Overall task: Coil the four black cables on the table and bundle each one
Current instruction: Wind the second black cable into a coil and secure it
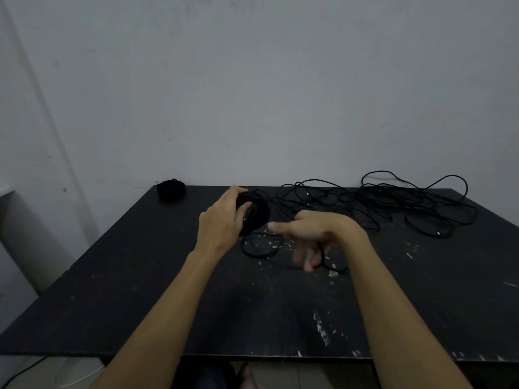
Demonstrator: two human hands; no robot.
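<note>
Gripping the half-wound coil (254, 213) at frame centre, the left hand (222, 220) holds it upright above the tabletop (140, 290). Its loose tail (259, 252) trails lower right, nearest the right hand (317, 234), whose blurred fingers appear curled round it. Tangled cables (393, 206) lie upper right; one finished bundle (170, 189) upper left.
</note>
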